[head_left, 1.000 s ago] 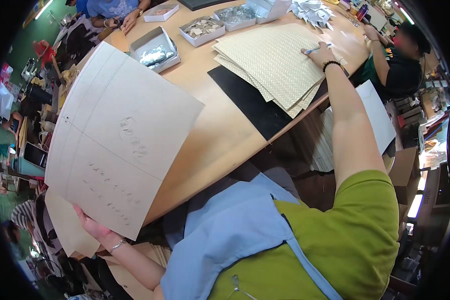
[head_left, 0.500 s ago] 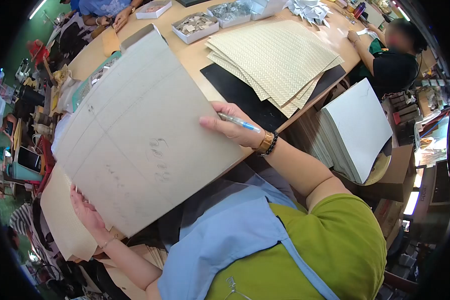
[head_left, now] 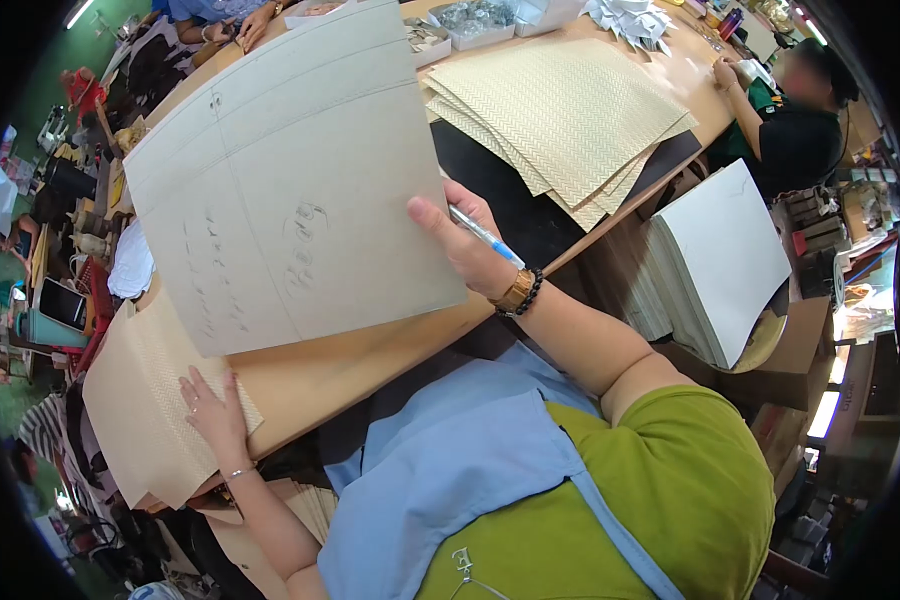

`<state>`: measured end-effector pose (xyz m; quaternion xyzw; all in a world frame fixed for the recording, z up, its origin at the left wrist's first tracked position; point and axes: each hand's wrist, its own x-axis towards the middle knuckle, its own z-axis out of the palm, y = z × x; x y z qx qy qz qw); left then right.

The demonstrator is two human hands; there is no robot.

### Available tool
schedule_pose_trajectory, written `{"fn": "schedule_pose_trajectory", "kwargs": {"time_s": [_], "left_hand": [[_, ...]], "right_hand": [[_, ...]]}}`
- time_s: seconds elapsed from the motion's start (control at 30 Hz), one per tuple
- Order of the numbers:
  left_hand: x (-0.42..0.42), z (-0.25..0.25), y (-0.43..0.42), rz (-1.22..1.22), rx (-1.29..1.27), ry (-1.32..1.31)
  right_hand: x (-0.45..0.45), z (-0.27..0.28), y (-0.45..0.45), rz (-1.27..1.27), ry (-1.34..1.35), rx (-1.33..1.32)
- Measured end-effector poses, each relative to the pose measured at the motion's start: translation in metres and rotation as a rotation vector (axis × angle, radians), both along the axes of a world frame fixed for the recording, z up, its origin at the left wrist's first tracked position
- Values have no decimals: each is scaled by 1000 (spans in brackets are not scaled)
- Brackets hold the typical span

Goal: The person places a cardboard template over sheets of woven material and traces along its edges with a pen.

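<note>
My right hand (head_left: pixel 473 245) grips the right edge of a large grey cardboard sheet (head_left: pixel 310 200), thumb on its face. The sheet is tilted up above the table and carries ruled pencil lines and handwriting. A pen (head_left: pixel 487 238) with a blue band is also tucked in this hand. My left hand (head_left: pixel 213 412), fingers spread, rests on a cream woven-pattern sheet (head_left: pixel 135 395) at the table's left end. Further back, several similar woven-pattern sheets (head_left: pixel 570 120) lie stacked at uneven angles on a black mat (head_left: pixel 470 160).
White boxes of small parts (head_left: pixel 475 22) stand at the far side, near a pile of white cut pieces (head_left: pixel 632 22). Two people work at the table, one far left, one right (head_left: pixel 795 125). A tall stack of white-topped sheets (head_left: pixel 725 255) stands beside the table's right edge.
My right hand has raised the cardboard sheet and swung it away from me. My left hand has let go of its lower corner and now lies on the woven-pattern sheet.
</note>
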<state>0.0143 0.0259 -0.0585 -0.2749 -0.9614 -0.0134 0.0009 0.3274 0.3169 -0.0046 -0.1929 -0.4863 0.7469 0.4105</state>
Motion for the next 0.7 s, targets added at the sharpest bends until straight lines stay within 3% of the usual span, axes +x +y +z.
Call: {"fn": "schedule_pose_trajectory", "kwargs": {"time_s": [0.27, 0.37, 0.47, 0.57, 0.7], "left_hand": [[56, 19, 35, -217, -67, -18], [45, 18, 41, -492, 355, -308], [21, 11, 37, -606, 202, -195], [27, 14, 46, -650, 286, -308], [20, -39, 61, -560, 352, -386]], "right_hand": [[-2, 5, -3, 11, 45, 67], [-1, 13, -2, 16, 103, -13], [2, 16, -1, 11, 99, -93], [5, 16, 0, 57, 91, -165], [-2, 15, -6, 88, 116, -185]]}}
